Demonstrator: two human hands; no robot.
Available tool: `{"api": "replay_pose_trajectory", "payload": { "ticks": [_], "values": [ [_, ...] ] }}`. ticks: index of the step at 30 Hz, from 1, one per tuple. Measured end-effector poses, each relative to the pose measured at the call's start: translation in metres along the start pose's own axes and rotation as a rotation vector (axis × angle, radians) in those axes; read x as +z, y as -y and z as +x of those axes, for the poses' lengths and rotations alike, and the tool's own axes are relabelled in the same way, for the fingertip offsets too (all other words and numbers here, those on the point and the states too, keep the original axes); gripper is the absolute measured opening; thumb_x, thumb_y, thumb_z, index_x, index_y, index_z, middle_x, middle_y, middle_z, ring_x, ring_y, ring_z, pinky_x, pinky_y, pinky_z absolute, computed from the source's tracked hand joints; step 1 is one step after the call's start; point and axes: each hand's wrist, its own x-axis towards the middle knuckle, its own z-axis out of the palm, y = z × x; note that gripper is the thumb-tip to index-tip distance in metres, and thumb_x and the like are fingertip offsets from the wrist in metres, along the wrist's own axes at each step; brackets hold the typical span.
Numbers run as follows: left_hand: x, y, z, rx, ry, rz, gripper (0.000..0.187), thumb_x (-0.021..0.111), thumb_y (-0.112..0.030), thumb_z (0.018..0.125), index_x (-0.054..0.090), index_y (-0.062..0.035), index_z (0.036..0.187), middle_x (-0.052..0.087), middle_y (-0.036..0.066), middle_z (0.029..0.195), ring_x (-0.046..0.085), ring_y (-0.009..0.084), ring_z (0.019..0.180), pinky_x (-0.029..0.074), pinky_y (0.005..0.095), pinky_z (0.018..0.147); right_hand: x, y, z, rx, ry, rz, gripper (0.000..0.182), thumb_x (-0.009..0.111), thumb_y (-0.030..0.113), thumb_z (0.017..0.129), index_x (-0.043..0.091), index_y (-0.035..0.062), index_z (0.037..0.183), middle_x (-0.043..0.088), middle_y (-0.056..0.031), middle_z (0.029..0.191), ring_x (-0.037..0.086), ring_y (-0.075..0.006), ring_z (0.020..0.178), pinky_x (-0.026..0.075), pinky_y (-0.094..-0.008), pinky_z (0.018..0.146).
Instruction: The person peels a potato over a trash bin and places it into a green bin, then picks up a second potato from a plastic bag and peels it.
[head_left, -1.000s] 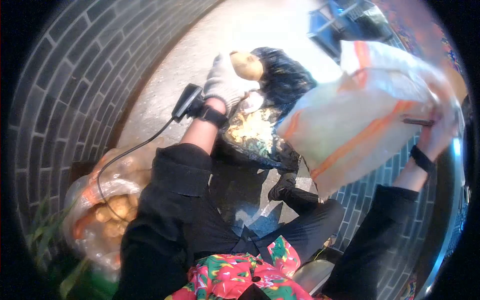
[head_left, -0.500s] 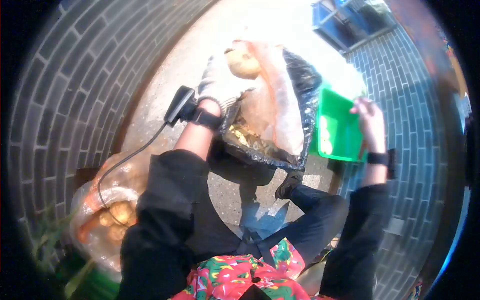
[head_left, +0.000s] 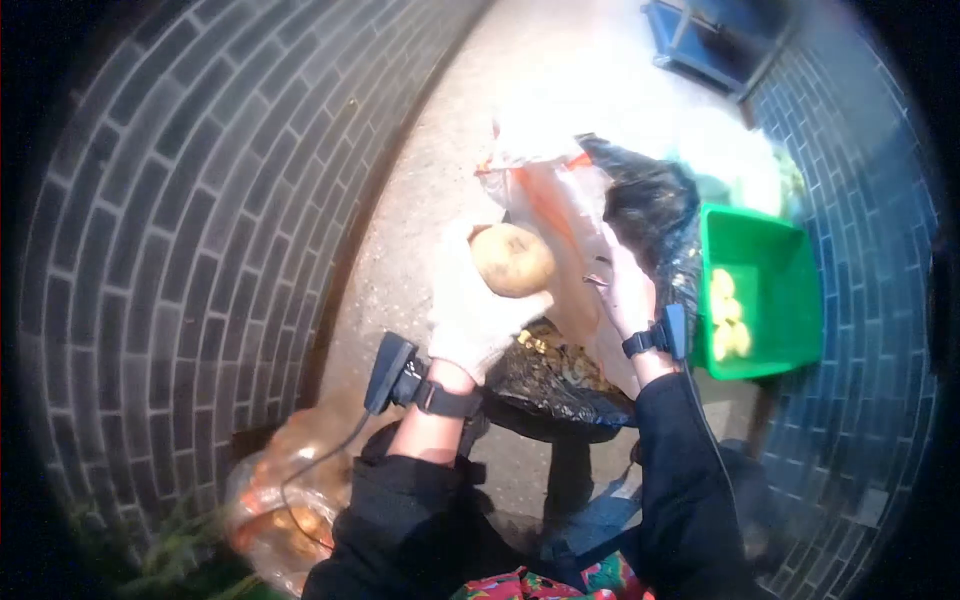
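Observation:
My left hand, in a white knitted glove, is closed around a large tan potato with a darker patch on top. Below it, a black plastic bag stands with its mouth spread, and peelings lie inside. To the right of the potato is my bare right hand, fingers drawn together and pointing toward it. A small, dark, thin piece shows at those fingertips; I cannot tell what it is. A whitish sack with orange stripes lies behind both hands, along the black bag.
At the right, a green plastic tub holds several yellow peeled pieces. A clear bag of potatoes sits at lower left. Brick walls flank both sides, and a blue-framed object stands far back.
My right hand has moved left from the green tub toward the potato. My left hand still holds the potato, now nearer to me. The camera view has shifted.

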Motion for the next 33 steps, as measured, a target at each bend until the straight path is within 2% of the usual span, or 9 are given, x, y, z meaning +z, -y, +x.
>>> {"api": "replay_pose_trajectory", "payload": {
  "ticks": [2,5,6,10,12,22,26,29,33],
  "values": [
    [0.010,-0.012,0.010,-0.017,0.018,0.038,0.088,0.090,-0.014,0.054,0.045,-0.0050,0.129,0.057,0.015,0.121,0.059,0.0241,0.113,0.049,0.0365,0.098,0.017,-0.020,0.011,0.087,0.291,-0.144,0.067,0.059,0.007,0.087,0.041,0.0302,0.148,0.065,-0.0170,0.112,0.067,-0.0373,0.092,0.055,-0.0456,0.078],
    [0.027,-0.021,0.021,-0.046,0.037,0.025,0.086,0.090,-0.014,0.055,0.046,-0.0055,0.128,0.059,0.014,0.117,0.060,0.0234,0.110,0.050,0.0360,0.097,0.054,-0.081,-0.035,0.184,0.159,-0.288,0.055,0.047,0.012,0.093,0.047,0.0383,0.141,0.065,-0.0168,0.083,0.068,-0.0365,0.073,0.053,-0.0498,0.064],
    [0.032,-0.023,0.024,-0.056,0.040,-0.002,0.085,0.089,-0.014,0.055,0.046,-0.0058,0.128,0.061,0.014,0.116,0.062,0.0235,0.108,0.050,0.0359,0.096,0.074,-0.116,-0.058,0.165,0.322,-0.490,0.037,0.047,0.016,0.093,0.063,0.0242,0.125,0.064,-0.0141,0.073,0.069,-0.0327,0.066,0.053,-0.0515,0.059],
    [0.050,-0.038,0.020,-0.057,0.078,0.009,0.084,0.089,-0.015,0.056,0.047,-0.0065,0.128,0.063,0.014,0.112,0.063,0.0240,0.105,0.051,0.0359,0.094,0.021,-0.137,-0.117,0.115,0.539,-0.330,0.025,0.054,0.016,0.086,0.075,0.0052,0.095,0.072,-0.0212,0.086,0.073,-0.0333,0.080,0.057,-0.0486,0.069],
    [0.056,-0.040,0.018,-0.078,0.115,0.032,0.083,0.088,-0.015,0.056,0.048,-0.0070,0.127,0.064,0.015,0.111,0.064,0.0247,0.104,0.052,0.0360,0.094,-0.029,-0.090,-0.089,0.167,0.828,-0.239,0.026,0.061,0.017,0.083,0.074,0.0070,0.103,0.072,-0.0223,0.092,0.071,-0.0363,0.086,0.057,-0.0481,0.077],
    [0.099,-0.027,-0.005,-0.141,0.203,-0.089,0.089,0.081,-0.007,0.067,0.029,-0.0050,0.138,0.059,0.016,0.113,0.063,0.0233,0.099,0.057,0.0358,0.081,-0.151,-0.080,-0.108,0.116,0.234,0.337,0.029,0.060,0.004,0.079,0.062,-0.0008,0.108,0.068,-0.0183,0.091,0.066,-0.0383,0.089,0.052,-0.0421,0.078],
    [0.110,-0.030,-0.009,-0.302,0.267,-0.350,0.090,0.092,-0.018,0.059,0.043,-0.0031,0.132,0.055,0.014,0.125,0.059,0.0252,0.109,0.052,0.0352,0.093,-0.141,-0.102,-0.113,0.360,0.245,0.160,0.022,0.059,0.002,0.082,0.053,-0.0031,0.103,0.066,-0.0202,0.085,0.065,-0.0372,0.085,0.051,-0.0421,0.078],
    [0.121,-0.041,-0.008,-0.441,0.440,-0.924,0.067,0.080,-0.022,0.073,0.053,0.0007,0.130,0.063,0.016,0.116,0.063,0.0315,0.106,0.054,0.0385,0.092,-0.144,-0.109,-0.116,0.190,0.226,0.437,0.023,0.055,0.006,0.089,0.049,-0.0006,0.111,0.066,-0.0220,0.089,0.065,-0.0399,0.086,0.051,-0.0455,0.078],
    [0.130,-0.052,-0.009,-0.720,0.500,-1.327,0.075,0.074,-0.044,0.078,0.049,0.0005,0.133,0.061,0.022,0.118,0.066,0.0390,0.097,0.058,0.0496,0.083,-0.150,-0.121,-0.103,0.324,0.246,0.283,0.035,0.058,0.006,0.088,0.044,0.0007,0.120,0.066,-0.0206,0.087,0.066,-0.0383,0.084,0.052,-0.0448,0.076]
  ]
}}
